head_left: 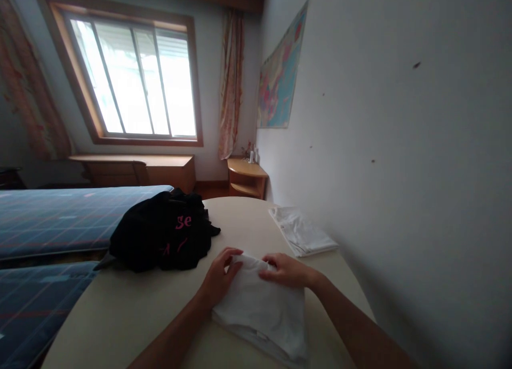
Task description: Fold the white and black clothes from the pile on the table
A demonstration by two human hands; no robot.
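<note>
A folded white cloth garment lies on the cream round-ended table in front of me. At its far left corner my left hand is closed, with thumb and fingers pinching the cloth. My right hand grips the far edge a little to the right, its thumb lying over the top of the fabric. The garment's near edge shows layered folds. Its exact kind cannot be made out.
To the left sits a heaped black garment with pink lettering. A flat white item, apparently in clear plastic, lies by the wall at right. Blue plaid mattresses border the table's left side. A wooden corner shelf stands beyond.
</note>
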